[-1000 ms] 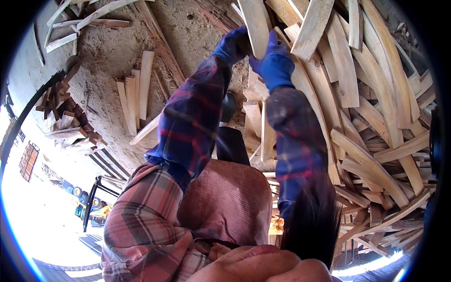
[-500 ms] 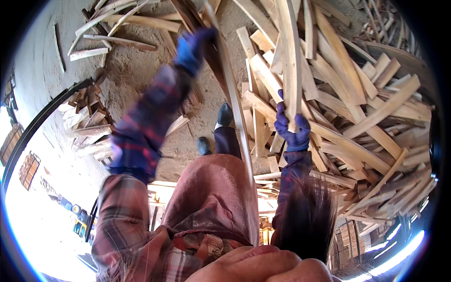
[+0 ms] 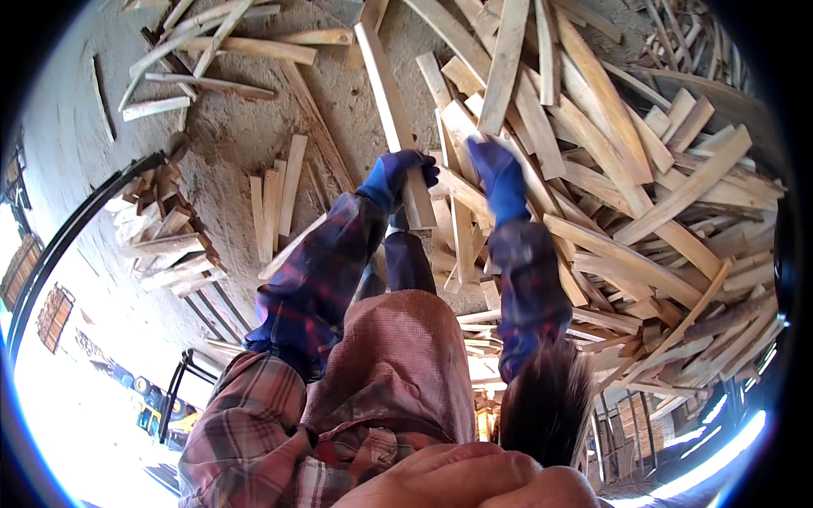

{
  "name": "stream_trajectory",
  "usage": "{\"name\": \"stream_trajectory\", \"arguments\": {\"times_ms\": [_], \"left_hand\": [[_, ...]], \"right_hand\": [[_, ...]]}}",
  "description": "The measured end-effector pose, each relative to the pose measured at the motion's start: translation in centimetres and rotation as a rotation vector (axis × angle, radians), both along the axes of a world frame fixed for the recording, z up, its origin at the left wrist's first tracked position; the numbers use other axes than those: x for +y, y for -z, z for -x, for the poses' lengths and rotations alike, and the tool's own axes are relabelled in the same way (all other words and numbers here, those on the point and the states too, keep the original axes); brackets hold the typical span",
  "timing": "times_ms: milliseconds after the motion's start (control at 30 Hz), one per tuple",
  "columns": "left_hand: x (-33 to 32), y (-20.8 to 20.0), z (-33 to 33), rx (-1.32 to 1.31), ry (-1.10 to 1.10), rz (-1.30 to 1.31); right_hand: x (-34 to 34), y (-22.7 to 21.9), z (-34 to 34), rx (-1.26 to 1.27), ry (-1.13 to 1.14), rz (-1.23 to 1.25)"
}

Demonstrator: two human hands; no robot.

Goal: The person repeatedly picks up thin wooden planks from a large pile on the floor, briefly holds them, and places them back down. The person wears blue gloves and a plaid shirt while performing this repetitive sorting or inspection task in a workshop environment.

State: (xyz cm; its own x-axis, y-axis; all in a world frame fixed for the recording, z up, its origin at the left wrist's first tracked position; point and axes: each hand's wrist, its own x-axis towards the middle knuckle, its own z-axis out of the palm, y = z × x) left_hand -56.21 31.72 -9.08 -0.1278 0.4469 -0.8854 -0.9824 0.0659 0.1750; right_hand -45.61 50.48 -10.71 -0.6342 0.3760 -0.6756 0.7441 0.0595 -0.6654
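Left hand point(image 3: 398, 173): blue glove, fingers wrapped round a long pale wooden slat point(image 3: 391, 110), gripping it near its lower end.
Slat position: runs from that hand up and a bit left toward the top of the view, lower end just above the person's dark trouser leg point(image 3: 411, 262), off the ground at the gripped end. Can't tell if the far end rests on anything.
Right hand point(image 3: 500, 173): also blue-gloved, lying on the edge of the big heap of wood offcuts point(image 3: 644, 195). Fingers are pointed up into the boards, but honestly can't tell if they're pinching one or just resting flat.
Gap between hands: near each other, not touching, a few slats sticking up in between.
Sleeves: dark plaid on both arms, lighter plaid shirt point(image 3: 254, 423) lower down.
Heap: fills the whole right side, boards crossing every which way.
Ground: dusty concrete floor point(image 3: 229, 135) on the left, with a small neat bundle of short slats point(image 3: 275, 199) lying left of the gripping hand.
More scraps: a loose bunch of long strips point(image 3: 220, 51) top left, plus a stacked pile of short blocks point(image 3: 165, 245) further left.
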Motion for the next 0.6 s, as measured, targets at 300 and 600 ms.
{"name": "stream_trajectory", "arguments": {"times_ms": [300, 600], "left_hand": [[-0.5, 1.3, -0.4, 0.283, 0.255, -0.028], [0.2, -0.9, -3.9, 0.112, 0.144, -0.071]], "right_hand": [[5.3, 10.8, 1.8, -0.020, -0.051, -0.693], [4.6, 0.7, 1.6, 0.320, 0.096, -0.225]]}}
